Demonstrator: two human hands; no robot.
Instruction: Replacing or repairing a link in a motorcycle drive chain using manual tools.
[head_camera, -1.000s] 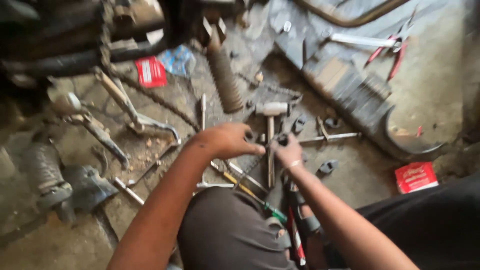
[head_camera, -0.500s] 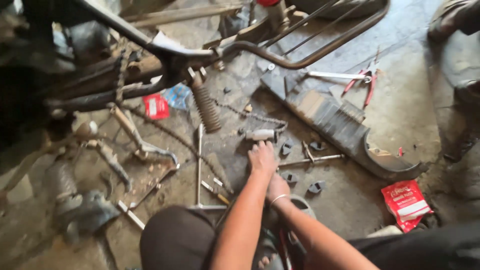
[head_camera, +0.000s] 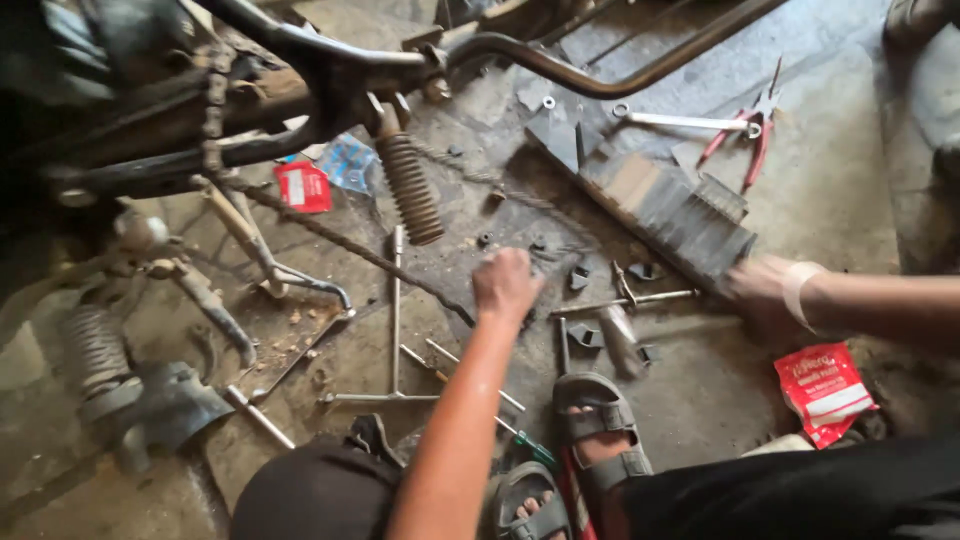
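The left hand (head_camera: 507, 283) is curled into a fist low over the floor (head_camera: 840, 200), beside small metal bits (head_camera: 580, 275) and a thin rod (head_camera: 625, 302); I cannot tell if it holds one. The right hand (head_camera: 760, 292) is blurry and touches the end of the big brush (head_camera: 670, 205); its grip is unclear. Tools lie spread out near the feet, easy to reach. A red packet (head_camera: 822, 385) lies flat; its inside is hidden.

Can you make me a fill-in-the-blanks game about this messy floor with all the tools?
1. The pliers near the wrench have ____ handles.
2. The left hand is closed in a ____.
3. The person's feet wear ____.
4. The right hand reaches toward the dark finned ____.

Missing words: red; fist; sandals; block
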